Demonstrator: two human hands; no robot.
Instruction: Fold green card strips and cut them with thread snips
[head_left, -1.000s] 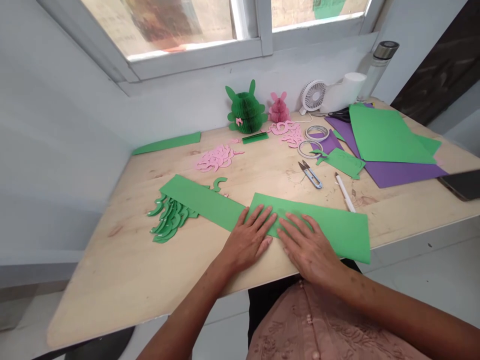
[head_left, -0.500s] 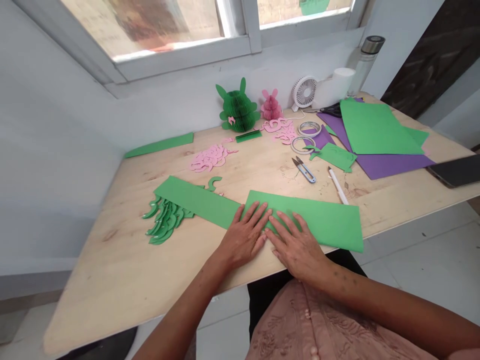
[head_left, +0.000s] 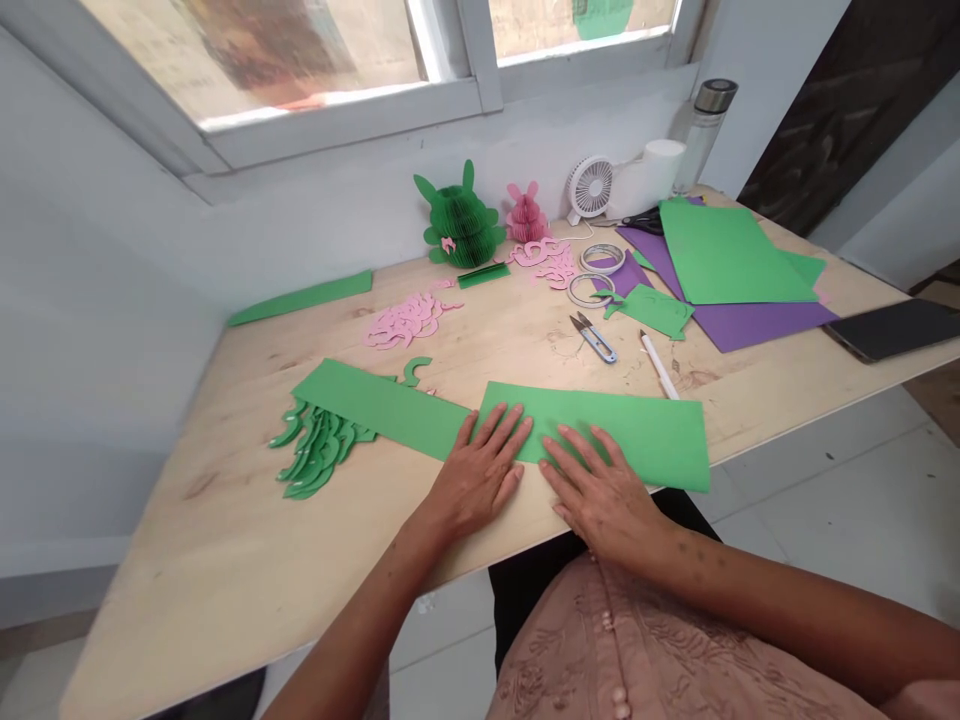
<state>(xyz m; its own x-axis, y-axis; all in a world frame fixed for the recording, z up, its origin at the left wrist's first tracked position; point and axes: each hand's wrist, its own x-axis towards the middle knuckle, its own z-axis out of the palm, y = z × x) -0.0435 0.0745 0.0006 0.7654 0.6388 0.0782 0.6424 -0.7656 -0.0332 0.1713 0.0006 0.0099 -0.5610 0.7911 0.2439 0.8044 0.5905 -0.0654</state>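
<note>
A long green paper piece (head_left: 652, 435), apparently folded, lies along the table's front edge, its right end jutting past it. My left hand (head_left: 480, 465) rests flat with its fingers on the left end of this paper. My right hand (head_left: 600, 490) lies flat farther right, fingers spread over the paper's lower edge. Neither hand grips anything. Left of my hands, a green paper strip (head_left: 382, 405) slants across a pile of curved green paper cutouts (head_left: 322, 455). One green C-shaped cutout (head_left: 414, 370) sits behind the strip.
Behind are thread snips (head_left: 594, 340), a white pen (head_left: 660, 365), tape rolls (head_left: 601, 259) and pink paper scraps (head_left: 409, 320). Green (head_left: 460, 225) and pink (head_left: 527, 215) paper figures stand by the wall near a small fan (head_left: 591, 188). Purple sheets (head_left: 757, 325) and a phone (head_left: 900, 328) lie right.
My right hand has slid right along the green paper, widening the gap between my hands. The whole view has shifted slightly, moving the table things left in the picture.
</note>
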